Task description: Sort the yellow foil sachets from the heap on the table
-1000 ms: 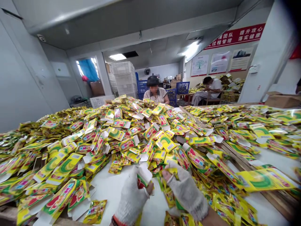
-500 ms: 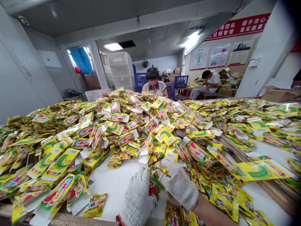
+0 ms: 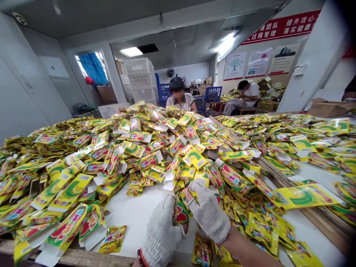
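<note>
In fingerless white knit gloves, both hands work at the near middle of the white table (image 3: 130, 211). My left hand (image 3: 162, 231) is closed around a small green carton (image 3: 180, 213) with a red watermelon print, held tilted with its top end away from me. At that top end is my right hand (image 3: 208, 213), its fingers curled in a pinch; what lies in them is hidden. Just below the hands lie shiny yellow sachets (image 3: 202, 250). Another sachet (image 3: 112, 239) rests alone to the left of my left hand.
A high heap of yellow and green cartons (image 3: 150, 161), many with open flaps, spreads ahead and left. More sachets (image 3: 263, 230) pile at right, beside a wooden strip (image 3: 317, 222). A person (image 3: 180, 98) sits behind the heap; another person (image 3: 244, 98) sits farther back.
My right hand has shifted slightly up and left to the carton's top end. The yellow piece seen at its fingers before no longer shows there. My left hand keeps its hold.
</note>
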`<state>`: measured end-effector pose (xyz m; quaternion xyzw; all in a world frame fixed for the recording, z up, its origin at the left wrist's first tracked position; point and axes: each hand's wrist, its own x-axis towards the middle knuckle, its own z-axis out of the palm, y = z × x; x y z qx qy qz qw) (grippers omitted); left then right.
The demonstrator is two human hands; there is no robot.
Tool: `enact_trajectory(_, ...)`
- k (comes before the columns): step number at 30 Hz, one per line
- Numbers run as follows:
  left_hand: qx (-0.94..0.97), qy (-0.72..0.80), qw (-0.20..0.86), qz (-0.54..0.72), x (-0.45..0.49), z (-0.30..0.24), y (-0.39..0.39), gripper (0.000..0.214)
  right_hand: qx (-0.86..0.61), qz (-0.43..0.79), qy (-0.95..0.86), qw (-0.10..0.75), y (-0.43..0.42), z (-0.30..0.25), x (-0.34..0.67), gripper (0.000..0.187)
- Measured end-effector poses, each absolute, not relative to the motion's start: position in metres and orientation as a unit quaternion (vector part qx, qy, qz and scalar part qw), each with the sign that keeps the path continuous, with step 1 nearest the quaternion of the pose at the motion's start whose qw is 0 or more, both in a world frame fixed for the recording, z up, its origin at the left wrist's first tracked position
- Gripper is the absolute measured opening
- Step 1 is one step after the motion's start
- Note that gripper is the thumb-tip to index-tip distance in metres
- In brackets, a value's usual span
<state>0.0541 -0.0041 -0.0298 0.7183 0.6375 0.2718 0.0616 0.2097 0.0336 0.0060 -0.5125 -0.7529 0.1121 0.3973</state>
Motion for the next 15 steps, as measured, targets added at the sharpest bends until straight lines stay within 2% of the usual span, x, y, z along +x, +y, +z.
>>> enact_trajectory(3,0.742,0.611,0.026,0.275,0.054,-0.032,-0.004,0.06,-0.492,0.115,-0.774,0.381,0.03,0.009,0.21,0.017)
enact_trajectory(7,0.737,0.627,0.021,0.249,0.052,-0.021,-0.005,0.061,-0.441,0.237,-0.765,0.405,0.026,0.018,0.223,0.011)
enact_trajectory(11,0.739,0.633,0.02,0.229,0.051,-0.01,-0.006,0.061,-0.424,0.284,-0.744,0.432,0.025,0.026,0.233,0.005)
enact_trajectory(15,0.763,0.616,0.024,0.197,0.053,-0.01,-0.007,0.066,-0.38,0.34,-0.76,0.402,0.026,0.024,0.226,0.025)
